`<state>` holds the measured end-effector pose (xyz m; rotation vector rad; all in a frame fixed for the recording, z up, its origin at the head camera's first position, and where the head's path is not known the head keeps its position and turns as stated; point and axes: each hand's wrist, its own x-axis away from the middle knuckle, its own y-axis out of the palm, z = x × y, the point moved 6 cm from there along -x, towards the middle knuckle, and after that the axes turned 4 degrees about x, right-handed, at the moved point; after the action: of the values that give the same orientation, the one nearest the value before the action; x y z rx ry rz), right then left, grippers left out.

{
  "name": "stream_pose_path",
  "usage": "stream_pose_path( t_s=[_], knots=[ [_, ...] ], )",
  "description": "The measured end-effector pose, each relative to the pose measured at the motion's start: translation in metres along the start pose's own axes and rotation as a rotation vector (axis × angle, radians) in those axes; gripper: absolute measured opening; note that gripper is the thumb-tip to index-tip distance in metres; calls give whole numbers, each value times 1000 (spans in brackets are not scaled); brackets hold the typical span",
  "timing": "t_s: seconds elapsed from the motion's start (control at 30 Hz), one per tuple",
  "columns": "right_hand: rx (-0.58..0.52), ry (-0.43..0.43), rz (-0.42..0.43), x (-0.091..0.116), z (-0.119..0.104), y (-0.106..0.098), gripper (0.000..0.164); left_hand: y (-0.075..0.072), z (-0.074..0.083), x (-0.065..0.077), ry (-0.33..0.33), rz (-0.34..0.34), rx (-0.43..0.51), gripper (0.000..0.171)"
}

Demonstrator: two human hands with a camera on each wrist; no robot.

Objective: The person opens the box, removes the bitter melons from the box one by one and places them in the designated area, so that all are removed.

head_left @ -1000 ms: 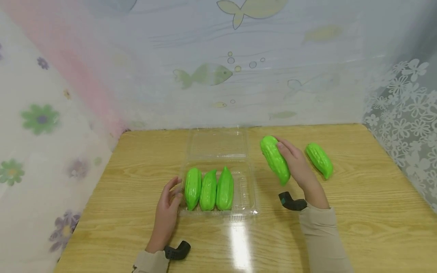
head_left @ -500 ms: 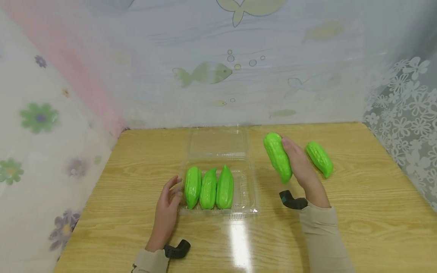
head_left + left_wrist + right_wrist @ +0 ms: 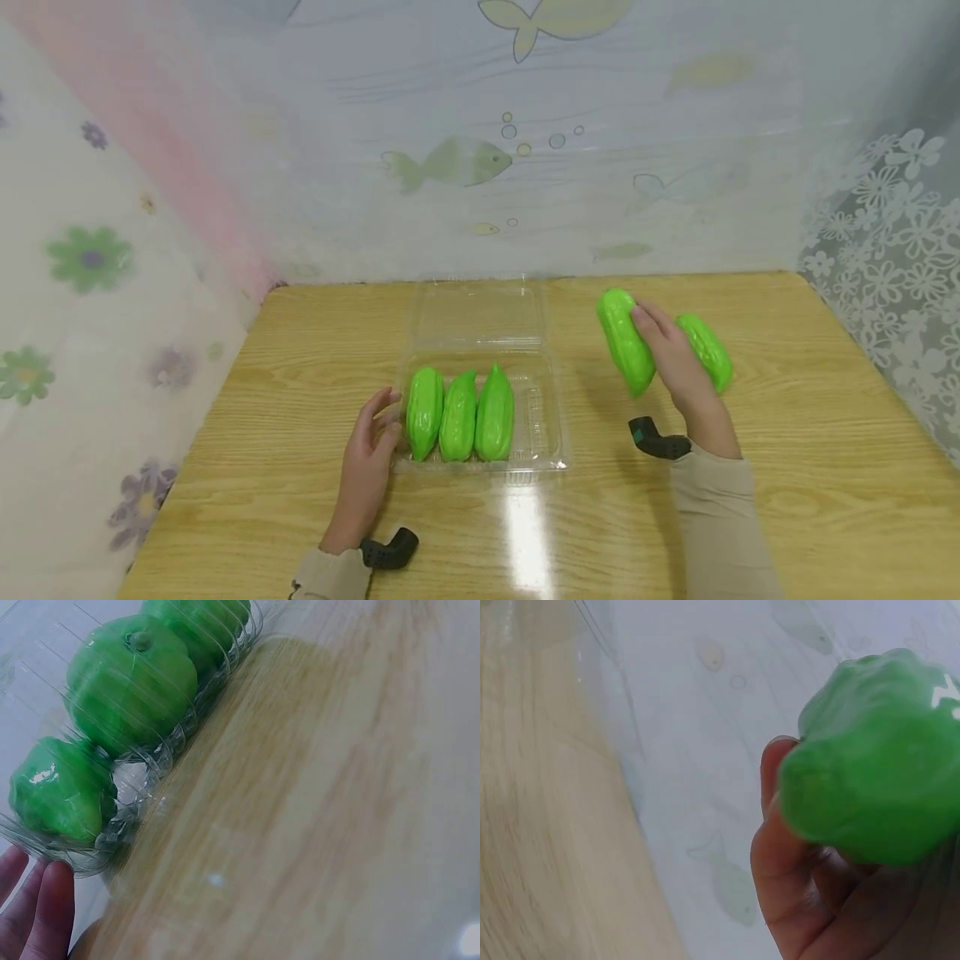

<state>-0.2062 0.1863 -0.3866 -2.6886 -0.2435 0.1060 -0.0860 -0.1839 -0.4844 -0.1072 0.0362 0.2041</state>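
Observation:
My right hand point(image 3: 678, 358) grips a bright green bitter melon point(image 3: 626, 342), glossy and ribbed like a plastic model, held above the table right of the container. In the right wrist view the melon point(image 3: 877, 757) has fingers curled behind it. A clear plastic clamshell container point(image 3: 543, 417) lies with its lid point(image 3: 480, 312) folded back. Three similar melons point(image 3: 457, 417) fill its left and middle, side by side. My left hand point(image 3: 367, 458) rests at the container's left wall, fingers loosely bent; the left wrist view has its fingertips point(image 3: 56, 889) right at the plastic corner.
Another bitter melon point(image 3: 707, 354) lies on the wooden table point(image 3: 810, 433) behind my right hand, partly covered by it. A sheet printed with fish point(image 3: 465, 162) stands along the table's back edge. Flowered sheets point(image 3: 90, 258) hang at the sides. Each wrist wears a black device point(image 3: 390, 548).
My right hand has moved a little to the right with the bitter melon, and now overlaps the loose melon on the table. The left hand and the container have stayed put.

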Motion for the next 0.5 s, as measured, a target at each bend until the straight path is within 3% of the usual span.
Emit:
stream_pose_path(
  t_s=[0.5],
  knots=[
    [-37, 32, 3, 1, 12, -17, 61, 0, -5, -1, -2, -20, 15, 44]
  ],
)
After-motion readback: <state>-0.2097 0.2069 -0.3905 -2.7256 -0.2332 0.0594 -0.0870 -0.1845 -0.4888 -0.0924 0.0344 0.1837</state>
